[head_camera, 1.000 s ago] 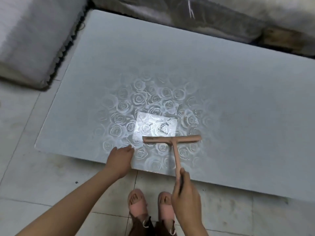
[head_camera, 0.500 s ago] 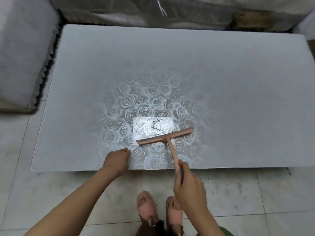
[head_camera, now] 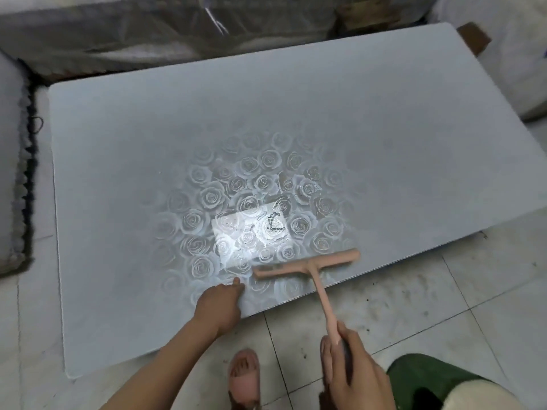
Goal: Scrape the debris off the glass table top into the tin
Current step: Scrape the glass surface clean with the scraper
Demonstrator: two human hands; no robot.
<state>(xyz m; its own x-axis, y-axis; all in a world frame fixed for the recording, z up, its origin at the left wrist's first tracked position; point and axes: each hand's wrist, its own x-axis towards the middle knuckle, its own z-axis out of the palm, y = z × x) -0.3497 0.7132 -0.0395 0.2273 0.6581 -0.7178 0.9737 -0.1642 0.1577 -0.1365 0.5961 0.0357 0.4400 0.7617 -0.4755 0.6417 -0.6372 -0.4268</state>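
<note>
A frosted glass table top (head_camera: pixel 124 161) with a rose pattern fills the middle of the head view. A pink T-shaped scraper (head_camera: pixel 307 266) lies with its blade on the glass near the front edge, just below a bright wet patch with dark debris streaks (head_camera: pixel 273 224). My right hand (head_camera: pixel 352 368) grips the end of the scraper's handle over the floor. My left hand (head_camera: pixel 220 303) rests on the front edge of the glass, one finger stretched toward the blade's left end. No tin is in view.
Grey cushioned furniture (head_camera: pixel 11 173) stands at the left, and a plastic-covered sofa (head_camera: pixel 148 28) runs along the back. White padding (head_camera: pixel 503 54) sits at the right. The tiled floor (head_camera: pixel 414 306) is dirty. My feet in pink sandals (head_camera: pixel 244 377) stand below the table edge.
The scraper's blade has slid toward me, from beside the wet patch to near the table's front edge. My view has tilted, and my left hand stays on the edge.
</note>
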